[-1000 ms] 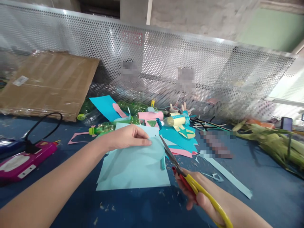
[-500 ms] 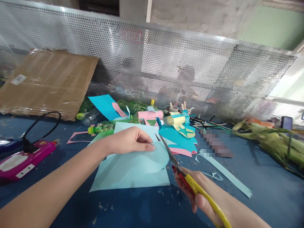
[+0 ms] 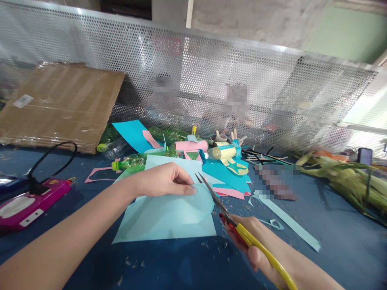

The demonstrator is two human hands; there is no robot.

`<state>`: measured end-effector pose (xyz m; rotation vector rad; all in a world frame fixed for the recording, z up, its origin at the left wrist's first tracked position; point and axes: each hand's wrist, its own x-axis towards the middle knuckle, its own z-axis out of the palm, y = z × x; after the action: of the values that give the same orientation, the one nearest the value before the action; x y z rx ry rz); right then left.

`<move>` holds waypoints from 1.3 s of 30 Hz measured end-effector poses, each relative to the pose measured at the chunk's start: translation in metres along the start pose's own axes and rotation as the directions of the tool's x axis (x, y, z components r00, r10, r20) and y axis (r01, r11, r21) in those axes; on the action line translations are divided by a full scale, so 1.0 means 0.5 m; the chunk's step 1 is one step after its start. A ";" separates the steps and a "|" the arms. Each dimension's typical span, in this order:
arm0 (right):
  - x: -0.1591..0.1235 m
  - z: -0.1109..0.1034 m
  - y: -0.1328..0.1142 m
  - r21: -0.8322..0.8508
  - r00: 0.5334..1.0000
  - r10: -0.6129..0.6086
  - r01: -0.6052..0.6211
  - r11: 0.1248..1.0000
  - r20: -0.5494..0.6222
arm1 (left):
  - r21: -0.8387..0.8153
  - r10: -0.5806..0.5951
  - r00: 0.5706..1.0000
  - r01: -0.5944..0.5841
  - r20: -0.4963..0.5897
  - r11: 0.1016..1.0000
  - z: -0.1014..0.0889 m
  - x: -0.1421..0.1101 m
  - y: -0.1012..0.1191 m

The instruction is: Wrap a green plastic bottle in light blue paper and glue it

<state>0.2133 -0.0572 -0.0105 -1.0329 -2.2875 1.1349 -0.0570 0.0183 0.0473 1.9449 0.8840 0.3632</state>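
Note:
My left hand [image 3: 167, 179] pinches a curved light blue paper piece [image 3: 181, 203] between thumb and fingers. Under that piece lies a larger light blue sheet [image 3: 163, 233] on the table. In my right hand [image 3: 248, 237] are scissors [image 3: 256, 245] with yellow and red handles, the fingers wrapped round them. Their blades are slightly apart, pointing up and left, and they meet the right edge of the curved piece close to my left fingertips. Part of the paper is hidden beneath my left hand.
Behind the paper lie green bottles [image 3: 133, 162], a pink-wrapped bottle [image 3: 190, 146], a yellow-wrapped bottle [image 3: 223, 152] and blue paper [image 3: 226, 175]. A magenta power strip [image 3: 36, 203] is left, corn husks [image 3: 341, 177] right. Cardboard [image 3: 60, 104] leans on a perforated metal screen [image 3: 136, 52]; people show behind.
The scissors' tips have shifted slightly left and down, towards my left fingertips, and the blades have come a little closer together. My left hand has barely moved.

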 end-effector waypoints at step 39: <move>0.001 -0.003 0.014 -0.102 0.999 0.018 -0.015 0.995 0.029 | 0.019 -0.014 0.999 0.013 0.032 1.000 -0.014 0.002 -0.023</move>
<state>0.2169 -0.0535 -0.0152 -1.0807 -2.3866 1.0563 -0.0654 0.0269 0.0413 1.9564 0.8823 0.3161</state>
